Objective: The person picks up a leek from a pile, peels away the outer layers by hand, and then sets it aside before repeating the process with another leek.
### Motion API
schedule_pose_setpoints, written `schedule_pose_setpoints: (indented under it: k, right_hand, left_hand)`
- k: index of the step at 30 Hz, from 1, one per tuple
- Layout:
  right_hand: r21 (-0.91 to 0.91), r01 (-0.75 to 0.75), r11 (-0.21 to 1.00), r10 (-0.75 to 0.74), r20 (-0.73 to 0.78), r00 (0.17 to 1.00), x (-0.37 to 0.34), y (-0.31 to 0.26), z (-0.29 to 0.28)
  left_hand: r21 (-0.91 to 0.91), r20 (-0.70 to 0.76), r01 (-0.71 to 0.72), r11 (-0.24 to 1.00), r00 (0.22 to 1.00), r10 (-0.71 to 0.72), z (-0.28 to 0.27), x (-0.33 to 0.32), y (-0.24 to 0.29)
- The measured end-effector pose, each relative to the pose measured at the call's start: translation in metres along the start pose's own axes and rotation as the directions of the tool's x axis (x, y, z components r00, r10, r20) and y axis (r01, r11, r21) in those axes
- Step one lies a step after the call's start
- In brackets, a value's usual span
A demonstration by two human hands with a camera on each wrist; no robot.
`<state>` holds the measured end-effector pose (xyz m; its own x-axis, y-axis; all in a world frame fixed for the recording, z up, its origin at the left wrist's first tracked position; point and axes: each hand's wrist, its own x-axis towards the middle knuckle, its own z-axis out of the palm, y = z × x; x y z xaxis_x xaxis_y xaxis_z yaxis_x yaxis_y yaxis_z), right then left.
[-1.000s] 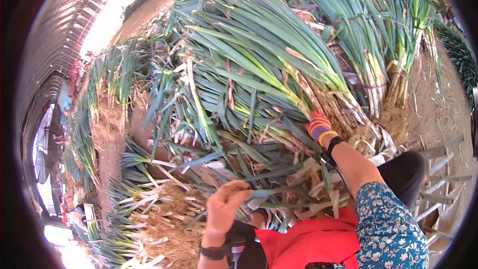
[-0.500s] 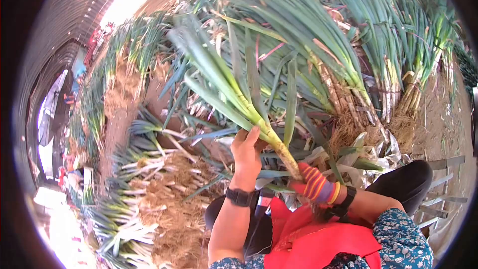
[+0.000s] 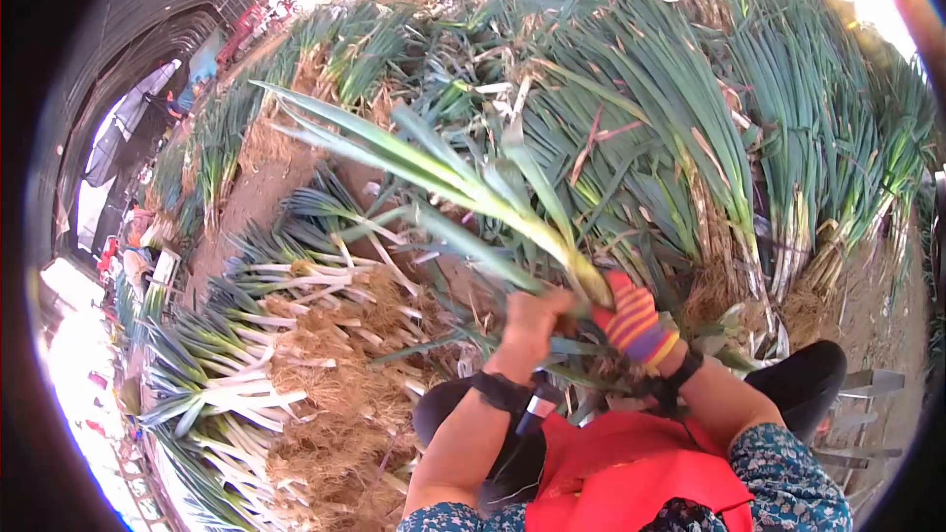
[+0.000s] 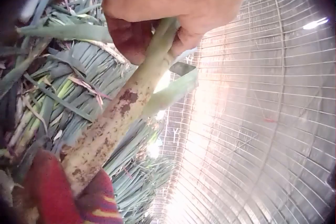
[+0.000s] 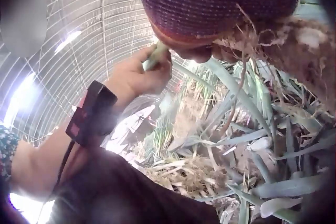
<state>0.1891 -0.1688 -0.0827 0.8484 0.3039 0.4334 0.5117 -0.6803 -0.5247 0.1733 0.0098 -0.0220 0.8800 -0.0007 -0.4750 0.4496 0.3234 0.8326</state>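
A long leek (image 3: 537, 229) slants up to the left in front of the person, its green leaves fanned out. The right hand (image 3: 641, 323), in a striped knitted glove, grips its lower stalk. Bare, the left hand (image 3: 532, 323) is close beside the glove, and a blurred leaf (image 3: 473, 248) runs up from its fingers. In the left wrist view, thumb and fingers pinch the pale stalk (image 4: 113, 111), which has brown soil stains, above red gloved fingers (image 4: 50, 182). Soil-covered roots (image 5: 299, 50) hang below the glove (image 5: 220, 8) in the right wrist view.
Leeks with bushy roots (image 3: 335, 384) lie in a row at the left. Large leek bundles (image 3: 650, 108) are heaped ahead and to the right. A red apron (image 3: 631, 473) covers the lap, and a metal rack (image 3: 867, 384) stands at the right.
The right hand has drawn a leek from the heap toward the body. The left hand has taken hold of it, then moved down and right toward the glove with a leaf.
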Motion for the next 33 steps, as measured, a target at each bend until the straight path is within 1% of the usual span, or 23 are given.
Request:
schedule_pose_setpoints:
  k: [2,3,5,6,7,8,10,11,12,14,15,17,18,20,22,24,25,26,28,29,30,32,33]
  right_hand:
    - [-0.011,0.086,0.996,-0.087,-0.049,0.995,0.022,-0.010,-0.018]
    - [0.058,0.104,0.993,-0.100,-0.054,0.993,0.028,-0.010,-0.025]
    - [0.075,0.107,0.991,-0.105,-0.028,0.994,0.026,-0.006,-0.040]
    - [0.105,0.104,0.989,-0.104,-0.005,0.995,0.023,-0.005,-0.049]
    - [0.151,0.082,0.985,-0.090,0.049,0.995,0.020,-0.010,-0.061]
    - [0.150,0.078,0.986,-0.089,0.067,0.994,0.011,-0.012,-0.066]
    - [0.126,0.074,0.989,-0.088,0.107,0.990,-0.015,-0.013,-0.071]
    - [0.183,0.053,0.982,-0.088,0.194,0.977,-0.028,-0.010,-0.070]
    - [0.182,0.050,0.982,-0.088,0.206,0.975,-0.033,-0.009,-0.066]
    - [0.299,-0.105,0.948,-0.062,0.501,0.863,-0.041,-0.007,-0.060]
    - [0.214,-0.036,0.976,-0.092,0.557,0.825,-0.035,0.004,-0.054]
    - [0.549,-0.202,0.811,-0.077,0.442,0.894,-0.013,0.006,-0.052]
    - [0.518,-0.242,0.821,-0.030,0.462,0.886,0.006,-0.013,-0.064]
    - [0.474,-0.296,0.829,0.033,0.489,0.872,0.036,-0.042,-0.075]
    - [0.602,-0.375,0.705,0.062,0.475,0.878,0.056,-0.051,-0.070]
    - [0.642,-0.425,0.638,0.077,0.497,0.865,0.068,-0.053,-0.067]
    - [0.675,-0.407,0.615,0.055,0.479,0.876,0.070,-0.056,-0.065]
    - [0.674,-0.412,0.613,0.053,0.486,0.872,0.071,-0.052,-0.060]
    - [0.686,-0.251,0.683,-0.104,0.431,0.896,0.073,-0.041,-0.046]
    - [0.699,-0.152,0.699,-0.163,0.362,0.918,0.075,-0.039,-0.038]
    - [0.699,-0.158,0.697,-0.158,0.366,0.917,0.073,-0.036,-0.034]
    - [0.689,-0.441,0.576,0.068,0.497,0.865,0.079,-0.062,-0.046]
    - [0.615,-0.385,0.688,0.024,0.511,0.860,0.080,-0.062,-0.045]
  left_hand:
    - [0.311,0.306,-0.039,0.950,0.950,-0.061,0.013,-0.021,-0.035]
    - [0.298,0.313,-0.039,0.954,0.948,-0.060,0.013,-0.022,-0.038]
    - [0.551,0.253,0.130,0.825,0.915,-0.313,0.006,-0.025,-0.036]
    - [0.541,0.259,0.131,0.831,0.914,-0.313,-0.003,-0.020,-0.033]
    - [0.341,0.194,-0.034,0.940,0.980,-0.035,-0.015,-0.008,-0.026]
    - [0.149,0.058,-0.229,0.962,0.973,0.222,-0.026,0.000,-0.018]
    - [-0.142,-0.022,-0.404,0.903,0.914,0.406,-0.032,-0.010,0.020]
    - [-0.289,-0.099,-0.447,0.847,0.894,0.438,-0.030,-0.014,0.032]
    - [-0.401,-0.021,-0.391,0.828,0.908,0.419,-0.044,-0.002,0.026]
    - [-0.432,-0.058,-0.357,0.828,0.927,0.369,-0.043,-0.002,0.019]
    - [-0.432,-0.046,-0.343,0.834,0.932,0.360,-0.039,-0.005,0.016]
    - [-0.396,0.004,-0.300,0.868,0.944,0.329,-0.029,-0.012,0.015]
    - [-0.398,0.020,-0.284,0.872,0.948,0.318,-0.024,-0.014,0.016]
    - [-0.217,0.080,-0.268,0.939,0.953,0.291,-0.017,-0.016,0.018]
    - [-0.240,0.084,-0.267,0.933,0.952,0.294,-0.013,-0.012,0.013]
    - [-0.270,0.113,-0.267,0.925,0.945,0.306,-0.012,-0.014,0.018]
    - [-0.264,0.115,-0.248,0.932,0.951,0.285,-0.014,-0.014,0.023]
    - [-0.267,0.108,-0.245,0.932,0.953,0.282,-0.013,-0.015,0.024]
    - [-0.284,0.107,-0.308,0.908,0.931,0.350,-0.009,-0.017,0.023]
    - [-0.294,0.076,-0.315,0.903,0.934,0.350,-0.009,-0.015,0.020]
    - [-0.293,0.075,-0.309,0.905,0.936,0.344,-0.009,-0.012,0.019]
    - [-0.320,-0.020,-0.333,0.887,0.938,0.346,-0.011,-0.008,0.019]
    - [-0.321,-0.083,-0.339,0.884,0.940,0.331,-0.010,-0.008,0.020]
